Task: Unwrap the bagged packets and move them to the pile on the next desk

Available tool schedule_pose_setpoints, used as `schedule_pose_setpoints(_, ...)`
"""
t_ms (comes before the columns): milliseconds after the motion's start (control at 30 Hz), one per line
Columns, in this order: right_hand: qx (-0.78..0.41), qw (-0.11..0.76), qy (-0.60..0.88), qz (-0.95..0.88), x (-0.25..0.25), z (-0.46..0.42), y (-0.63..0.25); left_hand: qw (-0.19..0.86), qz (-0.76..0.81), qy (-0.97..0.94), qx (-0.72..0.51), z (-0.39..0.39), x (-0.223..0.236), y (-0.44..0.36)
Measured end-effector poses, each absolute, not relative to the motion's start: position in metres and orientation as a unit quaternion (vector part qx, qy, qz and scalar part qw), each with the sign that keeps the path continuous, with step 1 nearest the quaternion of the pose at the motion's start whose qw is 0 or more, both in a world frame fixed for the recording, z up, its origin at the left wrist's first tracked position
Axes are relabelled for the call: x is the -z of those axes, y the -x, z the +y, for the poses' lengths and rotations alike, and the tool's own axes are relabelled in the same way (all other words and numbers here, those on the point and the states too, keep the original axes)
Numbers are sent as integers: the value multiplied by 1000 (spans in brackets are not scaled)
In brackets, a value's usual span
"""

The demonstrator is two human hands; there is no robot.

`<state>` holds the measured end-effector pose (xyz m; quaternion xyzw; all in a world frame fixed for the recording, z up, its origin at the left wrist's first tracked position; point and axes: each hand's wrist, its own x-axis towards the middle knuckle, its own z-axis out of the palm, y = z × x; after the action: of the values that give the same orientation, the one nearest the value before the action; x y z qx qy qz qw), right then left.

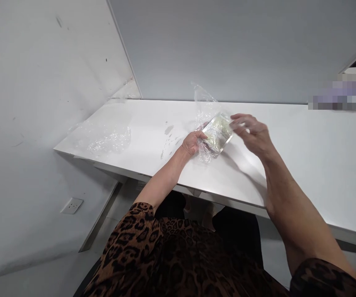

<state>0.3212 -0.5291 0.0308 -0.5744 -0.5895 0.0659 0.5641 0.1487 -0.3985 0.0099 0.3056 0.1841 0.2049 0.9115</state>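
Observation:
A small flat packet point(217, 133) with pale yellowish contents and a printed label sits inside a clear plastic bag point(205, 108), just above the white table point(304, 156). My left hand point(193, 141) is closed on the packet's left end through the plastic. My right hand point(252, 133) pinches the packet's upper right corner and the bag film with curled fingers. The bag's open top stands up behind the packet.
A crumpled sheet of clear plastic point(106, 138) lies at the table's left end. Grey smudges point(168, 140) mark the tabletop near my left hand. A grey partition point(243, 49) backs the table, and a wall socket point(72, 205) is low on the left wall.

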Motion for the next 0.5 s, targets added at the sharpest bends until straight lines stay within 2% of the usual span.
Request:
schedule_pose_setpoints(100,-80,723,569,-382,-31,-529,-350,906,170,-342,-184,-400,-11,-147)
schedule_pose_setpoints(167,-97,780,560,-262,-23,-530,-381,902,157,-369,-163,-401,-13,-143)
schedule_pose_setpoints(333,-153,776,580,-195,1,-535,-449,876,149,-440,-129,-404,-18,-133)
schedule_pose_setpoints(500,-165,726,630,-221,10,-536,-455,883,125,-439,-108,-408,-21,-133)
